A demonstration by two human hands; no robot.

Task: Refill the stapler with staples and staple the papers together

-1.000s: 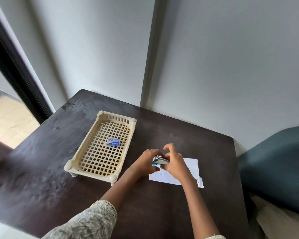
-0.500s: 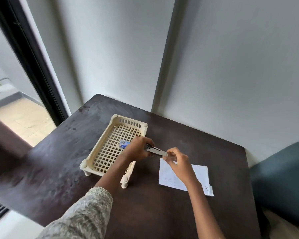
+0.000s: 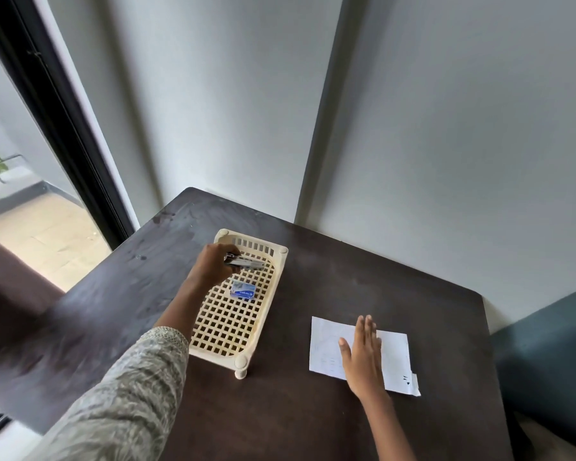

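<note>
My left hand (image 3: 212, 266) grips a small metal stapler (image 3: 246, 262) and holds it low over the far end of a cream lattice tray (image 3: 269, 314). A small blue box of staples (image 3: 242, 289) lies in the tray just in front of the stapler. My right hand (image 3: 362, 355) lies flat with fingers spread on the white papers (image 3: 394, 356), which rest on the dark wooden table (image 3: 346, 281) to the right of the tray. Part of the stapler is hidden in my fist.
The table stands in a corner against a grey wall. A dark window frame (image 3: 64, 118) runs down the left side. A dark teal chair (image 3: 552, 354) stands at the table's right edge.
My left hand has carried the stapler away from the papers to the far end of the tray. My right hand has let go of the stapler and now lies flat on the papers.
</note>
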